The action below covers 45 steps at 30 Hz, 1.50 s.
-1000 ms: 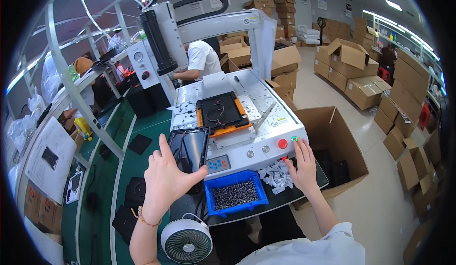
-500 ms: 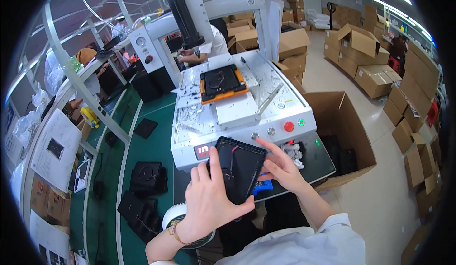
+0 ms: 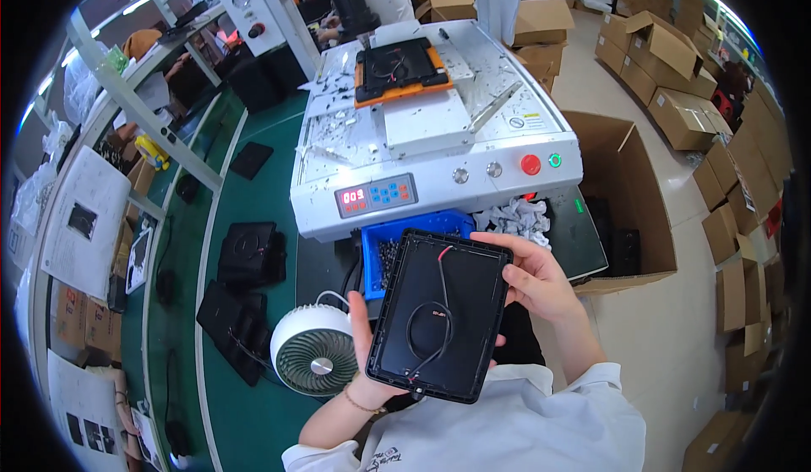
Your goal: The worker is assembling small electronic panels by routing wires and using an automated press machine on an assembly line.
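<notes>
A rectangular black plastic housing [image 3: 463, 355] is held in both hands in front of my chest, its open inner side facing me. A thin red and black cable lies coiled inside it. My left hand [image 3: 370, 381] supports the lower left edge, its other fingers hidden behind the housing. My right hand [image 3: 545, 286] grips the upper right side, with the thumb on the rim. Just beyond the housing is a blue bin [image 3: 439, 221] of small dark screws. On the white bench machine [image 3: 317, 206], another black housing [image 3: 414, 56] sits in an orange fixture [image 3: 410, 93].
A white fan [image 3: 291, 337] stands left of my hands. Several black housings [image 3: 247, 252] lie on the green bench [image 3: 224, 349]. Crumpled white paper [image 3: 517, 220] lies under the machine's right front. A large open carton [image 3: 655, 218] stands at the right.
The housing has come lower and nearer to me, turned so its inner side shows fully. My left hand has moved down to its lower left edge. The view has tilted downward, exposing the blue bin.
</notes>
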Each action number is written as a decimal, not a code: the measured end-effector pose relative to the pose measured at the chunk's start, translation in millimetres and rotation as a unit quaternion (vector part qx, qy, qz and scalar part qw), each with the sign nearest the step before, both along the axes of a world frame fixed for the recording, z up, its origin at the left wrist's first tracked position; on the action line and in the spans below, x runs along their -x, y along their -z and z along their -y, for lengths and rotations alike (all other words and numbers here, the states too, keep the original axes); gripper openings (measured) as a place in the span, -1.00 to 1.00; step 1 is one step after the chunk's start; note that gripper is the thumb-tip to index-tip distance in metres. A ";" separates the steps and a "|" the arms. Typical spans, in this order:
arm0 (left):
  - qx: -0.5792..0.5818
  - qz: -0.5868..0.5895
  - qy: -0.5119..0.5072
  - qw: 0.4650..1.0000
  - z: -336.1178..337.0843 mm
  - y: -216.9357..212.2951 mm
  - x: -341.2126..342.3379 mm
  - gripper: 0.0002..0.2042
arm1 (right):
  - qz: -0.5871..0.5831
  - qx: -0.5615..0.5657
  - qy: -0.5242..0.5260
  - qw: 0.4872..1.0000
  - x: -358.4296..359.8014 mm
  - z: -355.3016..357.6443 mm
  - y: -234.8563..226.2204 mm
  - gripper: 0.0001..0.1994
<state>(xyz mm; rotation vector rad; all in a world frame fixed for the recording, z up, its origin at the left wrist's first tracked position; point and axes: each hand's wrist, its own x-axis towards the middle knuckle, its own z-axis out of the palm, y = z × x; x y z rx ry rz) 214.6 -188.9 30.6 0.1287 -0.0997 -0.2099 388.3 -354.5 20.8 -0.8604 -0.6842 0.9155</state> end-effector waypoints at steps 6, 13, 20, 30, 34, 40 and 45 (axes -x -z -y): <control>-0.108 -0.071 -0.010 0.992 10.1 4.1 -9.7 0.12 | 0.533 0.051 0.205 0.819 -11.1 5.4 -31.3 -0.63; -0.044 -0.048 -0.013 0.998 17.6 21.5 -10.5 -0.07 | 0.825 0.000 0.184 0.534 3.8 -15.5 -50.8 -0.68; -0.188 0.035 -0.283 0.940 -16.3 -8.8 -28.3 -0.10 | 0.857 0.011 0.264 0.443 42.0 27.7 -81.4 -0.76; -0.182 0.082 -0.463 0.863 -20.5 -7.8 -38.5 0.04 | 0.682 0.118 0.230 0.684 33.0 11.5 -39.8 -0.55; -0.198 0.117 -0.398 0.888 -11.2 4.3 -39.0 0.01 | 0.514 0.116 0.140 0.838 54.4 -17.3 -18.3 -0.72; -0.116 0.084 -0.400 0.905 -17.9 -3.3 -41.1 0.04 | 0.381 0.077 0.118 0.914 58.4 -26.8 5.8 -0.92; -0.176 0.123 -0.435 0.875 -8.1 4.4 -40.0 0.06 | 0.224 0.048 0.091 0.969 67.2 -27.3 16.2 -0.95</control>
